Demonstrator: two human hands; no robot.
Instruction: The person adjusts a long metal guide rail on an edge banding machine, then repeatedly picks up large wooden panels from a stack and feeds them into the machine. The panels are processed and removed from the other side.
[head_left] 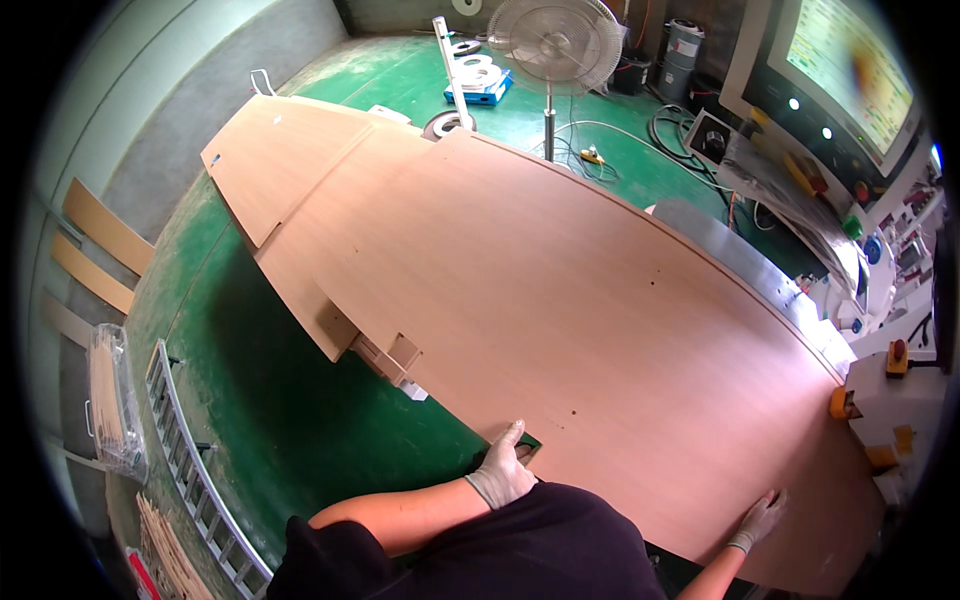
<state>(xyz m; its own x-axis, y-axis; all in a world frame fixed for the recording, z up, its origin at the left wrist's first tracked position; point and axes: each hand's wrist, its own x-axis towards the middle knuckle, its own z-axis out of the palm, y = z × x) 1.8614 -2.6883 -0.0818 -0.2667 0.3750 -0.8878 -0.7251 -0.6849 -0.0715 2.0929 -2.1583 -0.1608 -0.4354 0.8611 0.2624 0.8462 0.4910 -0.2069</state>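
A large, light-brown wooden panel stretches from close in front of me toward the far left. It has small drilled holes and cut-outs along its near left edge. My left hand, in a pale glove, is at that edge beside a small notch. Its thumb lies on the panel and the other fingers are mostly hidden, apparently closed round the edge. Also gloved, my right hand rests on the panel's near right part, fingers stretched out. More wooden boards lie at the far left end.
Machinery with a screen and a red push-button box stands along the right. Behind the panel are a pedestal fan and a blue base with white rolls. A metal ladder lies at left on the green floor.
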